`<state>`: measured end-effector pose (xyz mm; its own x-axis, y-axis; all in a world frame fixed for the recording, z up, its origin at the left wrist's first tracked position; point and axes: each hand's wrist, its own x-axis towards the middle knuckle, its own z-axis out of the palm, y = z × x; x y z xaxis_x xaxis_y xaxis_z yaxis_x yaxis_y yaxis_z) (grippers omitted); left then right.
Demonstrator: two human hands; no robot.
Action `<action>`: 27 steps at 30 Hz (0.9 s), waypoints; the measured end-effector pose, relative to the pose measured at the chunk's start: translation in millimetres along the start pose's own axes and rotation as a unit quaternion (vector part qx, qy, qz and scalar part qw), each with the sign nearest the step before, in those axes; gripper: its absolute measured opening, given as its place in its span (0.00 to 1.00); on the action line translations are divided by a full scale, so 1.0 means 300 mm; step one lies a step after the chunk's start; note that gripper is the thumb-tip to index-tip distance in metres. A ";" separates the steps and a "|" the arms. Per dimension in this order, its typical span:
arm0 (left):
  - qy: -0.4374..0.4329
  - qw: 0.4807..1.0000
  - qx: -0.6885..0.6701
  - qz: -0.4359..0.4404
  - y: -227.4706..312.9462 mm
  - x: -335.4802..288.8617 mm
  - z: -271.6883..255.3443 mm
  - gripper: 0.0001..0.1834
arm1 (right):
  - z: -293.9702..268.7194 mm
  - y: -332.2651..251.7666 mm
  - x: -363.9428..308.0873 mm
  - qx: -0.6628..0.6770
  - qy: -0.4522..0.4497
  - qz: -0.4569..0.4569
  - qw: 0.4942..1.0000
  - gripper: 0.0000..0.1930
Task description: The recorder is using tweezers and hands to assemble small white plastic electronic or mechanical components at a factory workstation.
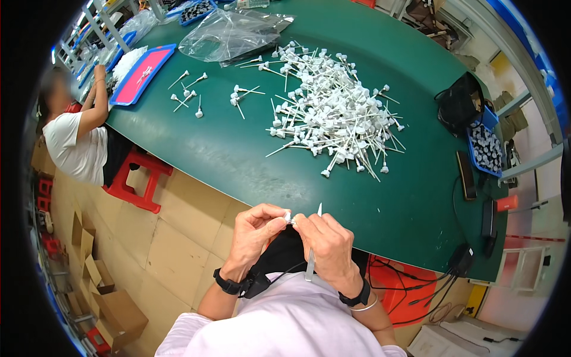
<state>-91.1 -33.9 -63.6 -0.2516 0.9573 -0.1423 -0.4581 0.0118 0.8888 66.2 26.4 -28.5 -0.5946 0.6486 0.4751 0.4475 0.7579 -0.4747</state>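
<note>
Over the table's near edge, both hands meet fingertip to fingertip. My left hand (257, 234) is closed, pinching a small white plastic piece (288, 218) between thumb and forefinger. My right hand (328, 243) is closed too, its thumb and forefinger touching the near side of that piece. A slim pointed metal tool (310, 268), like tweezers, is tucked in the right hand, its tip pointing away from me. The fingers cover much of the piece. Beyond my hands lies a large heap of white plastic pieces with thin stems (339, 110) on the green table (238, 157).
A few stemmed pieces (189, 94) lie apart on the left, near a blue tray with a pink bottom (148, 52). Clear plastic bags (232, 35) lie behind. At right are a black bag (459, 106), a blue tray of dark-and-white parts (486, 149) and cables. Another person (77, 137) sits at left.
</note>
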 end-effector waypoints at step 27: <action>-0.101 0.942 0.299 0.117 0.088 0.152 0.013 0.17 | -0.018 0.121 -0.045 0.173 0.131 0.138 0.966 0.07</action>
<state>-111.4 11.1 -44.8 -0.0906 0.9886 0.1205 0.1667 -0.1042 0.9805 94.2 45.3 -48.1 -0.2737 0.8529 0.4446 0.2881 0.5137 -0.8082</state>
